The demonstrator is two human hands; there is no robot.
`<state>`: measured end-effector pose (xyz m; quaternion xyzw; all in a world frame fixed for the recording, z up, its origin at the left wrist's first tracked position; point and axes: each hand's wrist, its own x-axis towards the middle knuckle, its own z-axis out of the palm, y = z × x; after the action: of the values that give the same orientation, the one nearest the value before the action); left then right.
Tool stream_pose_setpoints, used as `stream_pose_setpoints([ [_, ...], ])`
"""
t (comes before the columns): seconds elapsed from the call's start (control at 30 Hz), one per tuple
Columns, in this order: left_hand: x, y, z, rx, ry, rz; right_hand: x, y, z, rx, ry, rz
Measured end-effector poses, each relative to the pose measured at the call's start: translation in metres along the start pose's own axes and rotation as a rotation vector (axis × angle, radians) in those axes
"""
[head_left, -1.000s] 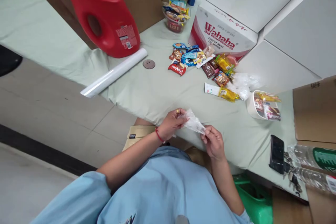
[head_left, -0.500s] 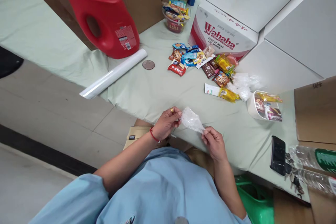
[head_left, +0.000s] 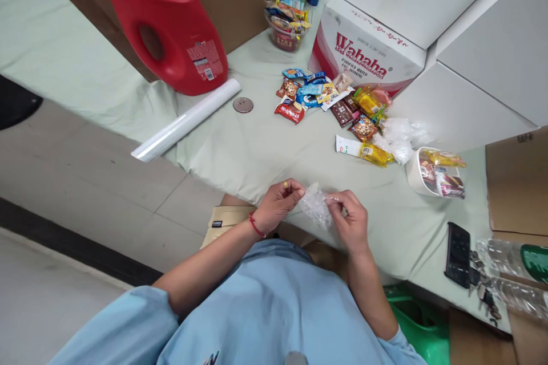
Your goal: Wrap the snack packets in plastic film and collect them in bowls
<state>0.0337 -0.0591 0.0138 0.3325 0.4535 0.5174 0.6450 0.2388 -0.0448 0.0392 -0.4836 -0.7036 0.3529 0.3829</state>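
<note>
A small clear plastic bag [head_left: 315,206], crumpled, is stretched between my two hands over the front edge of the table. My left hand [head_left: 279,205], with a ring and a red wrist cord, pinches its left side. On the other side, my right hand [head_left: 350,218] grips the bag between thumb and fingers. Beyond my hands lies a pile of wrapped snacks [head_left: 308,97]. A yellow-wrapped snack [head_left: 373,154] and some crumpled clear plastic bags [head_left: 398,137] lie at the pile's right end.
A white tub [head_left: 417,174] with packets stands at right, near a phone [head_left: 458,254], keys [head_left: 483,291] and plastic bottles [head_left: 500,256]. Behind are a snack bowl [head_left: 286,40] and a Wahaha carton [head_left: 363,51]. To the left are a red jug [head_left: 171,23], white roll [head_left: 188,120] and round disc [head_left: 243,104].
My right hand has moved up and changed its hold, from the bag's lower twisted end to its upper right side. The bag is now more bunched. My left hand has shifted slightly right.
</note>
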Motion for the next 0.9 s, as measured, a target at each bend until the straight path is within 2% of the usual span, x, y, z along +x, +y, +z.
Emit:
stream_pose_setpoints([
  [0.13, 0.001, -0.001, -0.009, -0.110, 0.089, -0.028, -0.004, 0.017, -0.003, 0.376, 0.302, 0.338],
  [0.23, 0.003, -0.004, -0.010, -0.130, 0.104, -0.025, -0.010, 0.026, -0.004, 0.605, 0.345, 0.511],
  [0.37, 0.005, -0.008, -0.012, -0.113, 0.077, -0.036, -0.015, 0.030, -0.009, 0.738, 0.344, 0.580],
  [0.47, 0.004, -0.008, -0.017, -0.018, 0.021, -0.038, -0.017, 0.030, -0.014, 0.823, 0.337, 0.658],
  [0.53, 0.003, -0.006, -0.020, 0.124, 0.001, 0.025, -0.016, 0.029, -0.015, 0.856, 0.331, 0.689],
  [0.63, 0.001, -0.001, -0.021, 0.377, 0.013, 0.197, -0.015, 0.026, -0.013, 0.849, 0.291, 0.671],
  [0.73, 0.001, 0.002, -0.016, 0.522, -0.030, 0.305, -0.016, 0.022, -0.007, 0.852, 0.247, 0.679],
  [0.8, 0.003, 0.001, -0.012, 0.564, -0.051, 0.319, -0.017, 0.020, -0.002, 0.856, 0.226, 0.700],
  [0.9, 0.007, -0.001, -0.007, 0.583, 0.016, 0.271, -0.020, 0.021, -0.001, 0.767, 0.143, 0.682],
])
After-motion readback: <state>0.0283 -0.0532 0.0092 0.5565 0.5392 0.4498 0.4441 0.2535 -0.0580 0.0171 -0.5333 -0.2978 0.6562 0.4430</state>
